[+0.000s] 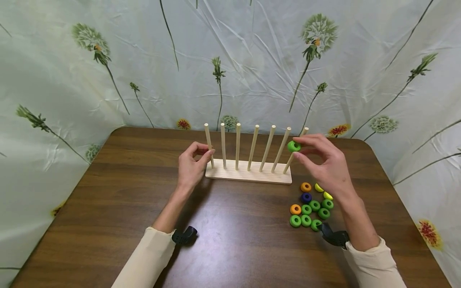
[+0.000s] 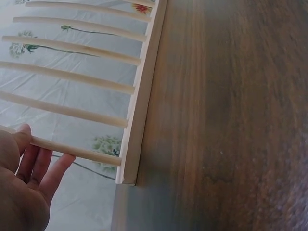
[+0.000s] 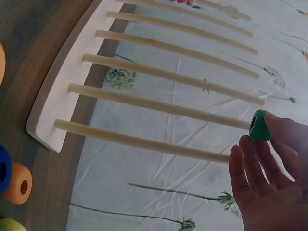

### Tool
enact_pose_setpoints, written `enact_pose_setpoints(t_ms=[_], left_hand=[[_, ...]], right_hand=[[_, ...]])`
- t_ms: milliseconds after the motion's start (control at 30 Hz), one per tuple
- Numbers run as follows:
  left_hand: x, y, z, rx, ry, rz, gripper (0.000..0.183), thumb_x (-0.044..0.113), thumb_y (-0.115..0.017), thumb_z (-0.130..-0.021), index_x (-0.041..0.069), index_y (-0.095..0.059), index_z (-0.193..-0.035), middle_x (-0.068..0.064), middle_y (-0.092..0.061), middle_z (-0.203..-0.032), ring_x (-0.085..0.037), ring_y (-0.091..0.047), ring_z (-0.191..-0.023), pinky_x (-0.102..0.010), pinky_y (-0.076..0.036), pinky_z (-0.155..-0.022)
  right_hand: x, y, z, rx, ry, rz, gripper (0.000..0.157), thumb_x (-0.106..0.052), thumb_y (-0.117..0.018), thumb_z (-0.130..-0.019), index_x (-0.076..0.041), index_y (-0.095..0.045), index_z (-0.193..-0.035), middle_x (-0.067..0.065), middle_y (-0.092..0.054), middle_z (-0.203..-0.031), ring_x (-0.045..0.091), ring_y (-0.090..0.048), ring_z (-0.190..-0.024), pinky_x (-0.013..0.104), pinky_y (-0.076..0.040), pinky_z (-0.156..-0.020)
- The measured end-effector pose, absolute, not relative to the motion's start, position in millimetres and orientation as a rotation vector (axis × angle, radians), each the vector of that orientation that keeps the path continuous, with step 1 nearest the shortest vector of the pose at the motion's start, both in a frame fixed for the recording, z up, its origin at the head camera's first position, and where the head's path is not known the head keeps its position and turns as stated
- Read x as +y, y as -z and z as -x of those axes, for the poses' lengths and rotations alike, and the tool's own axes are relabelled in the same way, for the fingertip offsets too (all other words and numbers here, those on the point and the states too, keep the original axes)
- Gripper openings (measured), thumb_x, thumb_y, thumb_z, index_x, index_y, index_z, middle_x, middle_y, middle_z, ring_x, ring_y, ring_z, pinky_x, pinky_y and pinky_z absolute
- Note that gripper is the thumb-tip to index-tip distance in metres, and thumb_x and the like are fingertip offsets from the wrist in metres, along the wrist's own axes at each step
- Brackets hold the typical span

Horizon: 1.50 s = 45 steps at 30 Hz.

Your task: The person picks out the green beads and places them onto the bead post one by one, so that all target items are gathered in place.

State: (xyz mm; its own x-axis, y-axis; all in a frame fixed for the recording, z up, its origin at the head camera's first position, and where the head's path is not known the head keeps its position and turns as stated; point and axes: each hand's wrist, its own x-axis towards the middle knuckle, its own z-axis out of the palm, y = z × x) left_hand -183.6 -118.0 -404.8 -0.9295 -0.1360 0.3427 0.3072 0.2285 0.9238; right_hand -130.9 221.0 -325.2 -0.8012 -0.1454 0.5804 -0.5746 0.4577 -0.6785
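Pinching a green bead point(image 1: 291, 148), the right hand point(image 1: 325, 160); gripping the leftmost peg point(image 1: 208, 136), the left hand point(image 1: 194, 163); only the head view catches loose green beads point(image 1: 311, 208), near right!

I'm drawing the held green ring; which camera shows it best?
The right wrist view: the green ring looks biggest there, in the right hand. The head view shows it too, but smaller; the left wrist view doesn't show it.
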Motion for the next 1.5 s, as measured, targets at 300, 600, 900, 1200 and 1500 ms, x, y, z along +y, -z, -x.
enact_pose_setpoints(t_ms=[300,600,900,1200,1500], left_hand=[[-115,404,185,-2.153,1.749,0.176,0.016,0.007,-0.079,-0.092,-0.004,-0.071,-0.100,-0.024,-0.075,-0.098,-0.002,-0.067,-0.082,-0.015,-0.060,-0.072],[-118,406,183,-2.160,1.713,0.136,0.016,0.008,-0.080,-0.091,-0.003,-0.071,-0.099,-0.024,-0.074,-0.095,-0.002,-0.066,-0.079,-0.013,-0.058,-0.069],[-118,406,185,-2.153,1.727,0.176,0.016,0.006,-0.079,-0.091,-0.004,-0.070,-0.100,-0.023,-0.074,-0.096,-0.005,-0.066,-0.081,-0.015,-0.059,-0.069],[-117,404,184,-2.145,1.727,0.183,0.015,0.004,-0.078,-0.091,-0.005,-0.070,-0.100,-0.025,-0.074,-0.097,-0.004,-0.065,-0.081,-0.014,-0.059,-0.069],[-116,405,184,-2.147,1.706,0.192,0.014,0.003,-0.077,-0.092,-0.006,-0.069,-0.099,-0.025,-0.074,-0.095,0.000,-0.065,-0.080,-0.013,-0.058,-0.068]], right_hand=[[211,321,136,-2.225,-1.334,-0.649,0.041,0.015,-0.076,-0.084,0.000,-0.073,-0.122,-0.003,-0.070,-0.117,0.000,-0.066,-0.097,0.015,-0.057,-0.088],[193,317,142,-2.196,-1.418,-0.708,0.037,0.012,-0.076,-0.086,0.001,-0.073,-0.121,0.004,-0.071,-0.118,0.005,-0.066,-0.100,0.016,-0.057,-0.087],[183,315,146,-2.193,-1.442,-0.705,0.039,0.011,-0.075,-0.088,-0.005,-0.074,-0.123,0.006,-0.070,-0.116,0.006,-0.067,-0.098,0.017,-0.057,-0.087],[173,314,151,-2.147,-1.478,-0.715,0.036,0.010,-0.075,-0.088,-0.002,-0.074,-0.122,0.009,-0.071,-0.115,0.005,-0.066,-0.101,0.018,-0.058,-0.088],[165,312,152,-2.134,-1.463,-0.729,0.035,0.009,-0.074,-0.090,-0.001,-0.073,-0.124,0.015,-0.070,-0.118,0.002,-0.066,-0.103,0.017,-0.057,-0.087]])
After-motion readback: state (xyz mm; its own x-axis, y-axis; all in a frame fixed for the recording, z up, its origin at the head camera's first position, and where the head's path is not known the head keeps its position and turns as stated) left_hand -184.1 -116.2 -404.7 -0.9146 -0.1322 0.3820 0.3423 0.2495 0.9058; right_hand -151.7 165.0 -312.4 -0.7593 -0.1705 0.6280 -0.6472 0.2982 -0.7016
